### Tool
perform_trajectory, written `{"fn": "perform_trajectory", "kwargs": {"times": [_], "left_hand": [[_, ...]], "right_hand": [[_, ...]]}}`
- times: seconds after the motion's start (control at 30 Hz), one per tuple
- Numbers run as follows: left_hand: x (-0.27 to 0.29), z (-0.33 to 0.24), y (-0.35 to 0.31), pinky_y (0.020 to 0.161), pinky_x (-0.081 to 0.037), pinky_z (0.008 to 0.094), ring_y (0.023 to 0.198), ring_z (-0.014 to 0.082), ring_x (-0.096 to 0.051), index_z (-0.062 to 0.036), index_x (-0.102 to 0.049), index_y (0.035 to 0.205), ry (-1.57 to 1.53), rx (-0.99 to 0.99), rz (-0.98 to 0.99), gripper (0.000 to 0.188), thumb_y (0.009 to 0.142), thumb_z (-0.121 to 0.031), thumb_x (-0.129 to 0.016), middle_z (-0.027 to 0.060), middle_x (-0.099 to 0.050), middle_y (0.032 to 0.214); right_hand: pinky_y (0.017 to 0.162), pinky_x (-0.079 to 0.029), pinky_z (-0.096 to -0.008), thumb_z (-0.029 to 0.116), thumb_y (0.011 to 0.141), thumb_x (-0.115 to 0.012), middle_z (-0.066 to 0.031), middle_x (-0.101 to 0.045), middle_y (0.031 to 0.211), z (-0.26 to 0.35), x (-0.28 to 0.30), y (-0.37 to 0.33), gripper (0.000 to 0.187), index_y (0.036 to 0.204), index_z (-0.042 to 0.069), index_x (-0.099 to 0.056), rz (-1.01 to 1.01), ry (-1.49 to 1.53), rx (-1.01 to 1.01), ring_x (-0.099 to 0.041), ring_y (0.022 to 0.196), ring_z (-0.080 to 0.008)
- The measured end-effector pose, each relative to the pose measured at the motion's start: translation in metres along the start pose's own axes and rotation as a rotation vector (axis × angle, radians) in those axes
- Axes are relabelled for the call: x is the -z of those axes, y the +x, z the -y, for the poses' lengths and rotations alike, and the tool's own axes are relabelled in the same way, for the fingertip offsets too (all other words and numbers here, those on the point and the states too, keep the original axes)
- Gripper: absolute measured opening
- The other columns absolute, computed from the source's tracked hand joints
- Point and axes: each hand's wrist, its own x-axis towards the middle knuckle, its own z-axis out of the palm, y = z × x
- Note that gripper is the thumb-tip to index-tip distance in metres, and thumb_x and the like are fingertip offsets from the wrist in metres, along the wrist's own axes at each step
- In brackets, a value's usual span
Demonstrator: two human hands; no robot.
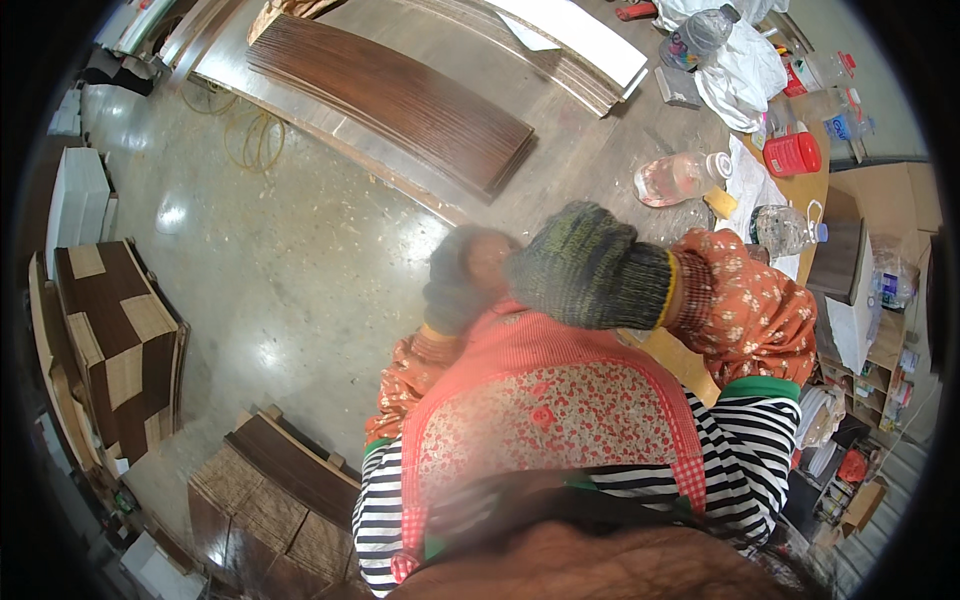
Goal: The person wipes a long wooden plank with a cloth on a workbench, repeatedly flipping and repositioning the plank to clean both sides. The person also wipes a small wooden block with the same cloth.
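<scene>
Both hands meet in front of my chest, just above the red ribbed top of my apron (550, 400). My right hand (590, 265) wears a dark grey-green knitted glove with a yellow cuff edge. Its fingers are curled closed, their tips turned toward the other hand, and whatever they hold is hidden. Close against it is my left hand (470, 275), in a dark glove with a skin-coloured patch showing. Motion smears it, so its fingers cannot be made out. Orange flowered sleeve covers (745, 305) wrap both forearms over striped sleeves.
Ahead, a worktable carries a stack of dark brown wood-grain strips (390, 100) and white boards (570, 40). To the right are a clear bottle (683, 180), a red jar (792, 155) and a yellow block (720, 203). Brown panel stacks (115, 340) stand on the floor at left.
</scene>
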Motion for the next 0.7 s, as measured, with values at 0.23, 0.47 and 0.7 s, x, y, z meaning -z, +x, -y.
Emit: {"fn": "perform_trajectory", "kwargs": {"times": [0.23,0.47,0.7], "left_hand": [[0.002,-0.001,0.003,0.072,-0.053,0.0303,0.081,0.0197,-0.066,-0.0058,-0.05,0.116,-0.133,0.04,0.044,0.053,0.072,-0.013,-0.079,0.0047,-0.067,0.091],[0.006,-0.001,0.004,0.072,-0.053,0.0298,0.081,0.02,-0.065,-0.0035,-0.052,0.113,-0.224,0.077,0.002,0.053,0.068,-0.011,-0.08,0.0051,-0.067,0.093],[0.001,0.011,-0.003,0.071,-0.052,0.0315,0.083,0.023,-0.063,-0.0037,-0.049,0.116,-0.05,0.144,0.066,0.058,0.067,-0.01,-0.079,0.007,-0.064,0.098]], "right_hand": [[0.043,-0.051,-0.0442,0.011,0.087,-0.042,-0.0217,-0.059,0.066,-0.007,-0.007,0.005,0.027,0.074,0.0,-0.063,-0.193,-0.191,0.098,-0.059,0.054,-0.03],[0.063,-0.054,-0.0459,0.008,0.081,-0.044,-0.0135,-0.06,0.071,0.036,0.004,0.011,0.023,0.074,0.004,-0.065,0.362,-0.055,-0.06,-0.06,0.063,-0.0273],[0.061,-0.051,-0.0436,0.027,0.079,-0.056,-0.0143,-0.06,0.073,0.006,0.009,0.021,0.024,0.073,0.005,-0.064,0.707,0.859,-0.165,-0.06,0.067,-0.0265]]}}
